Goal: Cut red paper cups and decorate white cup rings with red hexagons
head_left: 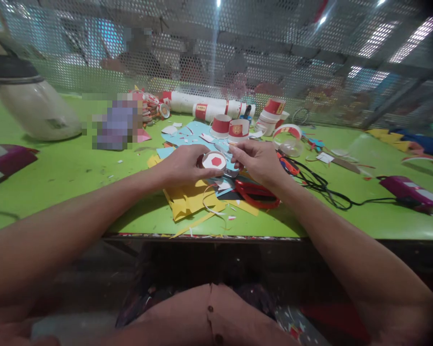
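My left hand (187, 164) is closed around the rim of a shallow round cup bottom (213, 162), which is white with a red hexagon in its middle. Just to its right, the thumb and fingers of my right hand (254, 158) are pinched together. A small pale piece shows at those fingertips, too blurred to name. Under and between the hands lie scissors with red handles (258, 194), their blades partly covered. Yellow paper (187, 199) and blue paper scraps (191, 134) spread beneath them.
Red-and-white paper cups (238, 129) stand behind the hands, with stacked cups (202, 103) lying along the mesh (216, 57). Black cable (324, 187) runs right to a purple power strip (414, 192). A kettle (32, 101) stands at the left. Trimmings litter the green table (130, 211).
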Demonstrator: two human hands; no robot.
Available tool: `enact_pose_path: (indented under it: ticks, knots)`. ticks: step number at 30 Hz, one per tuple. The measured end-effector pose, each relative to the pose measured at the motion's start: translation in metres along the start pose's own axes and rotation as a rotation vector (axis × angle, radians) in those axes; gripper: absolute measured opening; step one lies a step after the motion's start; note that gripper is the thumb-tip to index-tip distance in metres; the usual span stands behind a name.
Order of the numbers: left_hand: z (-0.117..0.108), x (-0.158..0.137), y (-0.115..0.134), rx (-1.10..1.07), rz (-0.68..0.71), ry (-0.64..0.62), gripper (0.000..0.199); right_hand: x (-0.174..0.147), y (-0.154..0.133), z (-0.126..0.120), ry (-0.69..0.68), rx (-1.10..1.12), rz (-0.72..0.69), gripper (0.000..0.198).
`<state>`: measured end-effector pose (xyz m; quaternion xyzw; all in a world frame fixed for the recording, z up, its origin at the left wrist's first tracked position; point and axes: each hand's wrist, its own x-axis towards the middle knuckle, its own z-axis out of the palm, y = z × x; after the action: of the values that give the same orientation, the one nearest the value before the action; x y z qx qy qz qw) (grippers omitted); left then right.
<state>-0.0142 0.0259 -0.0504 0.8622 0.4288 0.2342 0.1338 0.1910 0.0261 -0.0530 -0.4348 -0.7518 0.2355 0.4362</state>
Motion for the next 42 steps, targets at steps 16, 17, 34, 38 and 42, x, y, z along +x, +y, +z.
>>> enact_pose_path:
  ticks: [16,17,34,38,42]
  knots:
    - [-0.001,-0.005,-0.004,-0.051,-0.02,0.017,0.042,0.003,0.007,-0.001,-0.01,-0.117,0.018,0.027]
    - [-0.001,-0.005,-0.004,-0.056,-0.024,0.015,0.042,0.003,0.007,-0.001,-0.009,-0.115,0.03,0.027]
    - [0.001,-0.006,-0.005,-0.098,-0.08,0.001,0.039,0.005,0.02,0.01,0.004,-0.085,0.142,0.032]
    - [0.002,-0.006,-0.007,-0.082,-0.087,-0.007,0.04,0.001,0.014,0.012,-0.016,-0.063,0.111,0.032]
    - [0.005,-0.007,-0.009,-0.055,-0.095,-0.011,0.042,-0.001,0.009,0.012,-0.031,-0.053,0.11,0.032]
